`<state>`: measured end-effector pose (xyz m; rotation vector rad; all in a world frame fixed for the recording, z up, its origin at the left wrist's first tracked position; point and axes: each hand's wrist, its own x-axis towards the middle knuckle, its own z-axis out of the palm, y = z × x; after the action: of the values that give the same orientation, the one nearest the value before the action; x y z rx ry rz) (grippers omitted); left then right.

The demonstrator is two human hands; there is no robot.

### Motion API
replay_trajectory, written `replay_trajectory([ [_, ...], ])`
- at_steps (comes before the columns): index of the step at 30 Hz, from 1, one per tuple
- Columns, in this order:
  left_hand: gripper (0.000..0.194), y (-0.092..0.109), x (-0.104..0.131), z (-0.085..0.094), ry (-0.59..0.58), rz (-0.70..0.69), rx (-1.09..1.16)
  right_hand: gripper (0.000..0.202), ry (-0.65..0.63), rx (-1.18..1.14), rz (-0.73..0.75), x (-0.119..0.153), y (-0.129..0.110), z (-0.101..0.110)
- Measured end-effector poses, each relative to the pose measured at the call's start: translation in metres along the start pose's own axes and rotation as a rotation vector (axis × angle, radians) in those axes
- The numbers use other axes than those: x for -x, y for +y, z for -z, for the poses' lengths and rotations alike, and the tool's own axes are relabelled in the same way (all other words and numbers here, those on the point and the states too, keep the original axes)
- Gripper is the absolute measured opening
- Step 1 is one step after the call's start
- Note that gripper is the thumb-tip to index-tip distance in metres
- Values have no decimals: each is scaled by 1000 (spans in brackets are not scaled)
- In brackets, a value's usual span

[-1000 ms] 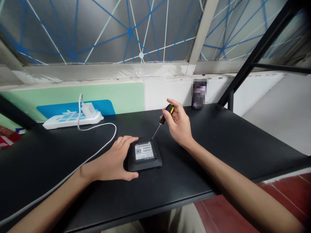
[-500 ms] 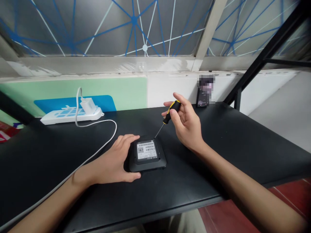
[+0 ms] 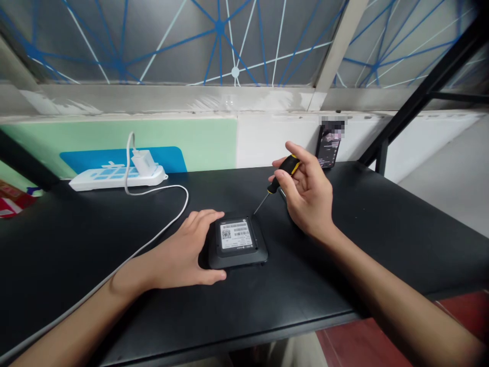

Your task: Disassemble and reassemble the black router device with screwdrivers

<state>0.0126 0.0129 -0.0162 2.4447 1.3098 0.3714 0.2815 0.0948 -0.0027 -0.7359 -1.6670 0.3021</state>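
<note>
A squarish black electronic device point(image 3: 239, 260) lies on the black table, its white label point(image 3: 236, 235) with a QR code and barcodes facing up. My left hand point(image 3: 185, 250) spans its left side, fingertips at the far edge and thumb by the near edge, steadying it. My right hand point(image 3: 309, 191) holds a black and yellow screwdriver point(image 3: 284, 171) in its fingers. The screwdriver slants down to the left, with its tip by the device's far right corner. Whether the tip touches the device I cannot tell. Beneath my right hand, a thin shiny edge partly shows.
A white power strip point(image 3: 91, 181) with a plugged-in charger point(image 3: 144, 163) stands at the back left. Its white cable point(image 3: 164, 229) runs past my left arm. A phone point(image 3: 327, 148) leans on the wall at the back right. Red packaging point(image 3: 15, 199) sits far left.
The whole view has shifted slightly. My right hand and the screwdriver have moved a little right, the tip shifting outward from the device's corner. My left hand stays around the device.
</note>
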Motion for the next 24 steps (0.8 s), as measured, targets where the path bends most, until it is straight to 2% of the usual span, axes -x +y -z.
replay_trajectory([
  [8,98,1,-1,1,-2,-19,-15,40,54,-100,-103,-1,-6,-5],
  [15,97,1,2,1,15,-36,-11,39,31,-130,-144,2,-2,-9],
  [24,98,2,2,3,3,-28,-13,37,84,-141,-189,1,3,-9],
])
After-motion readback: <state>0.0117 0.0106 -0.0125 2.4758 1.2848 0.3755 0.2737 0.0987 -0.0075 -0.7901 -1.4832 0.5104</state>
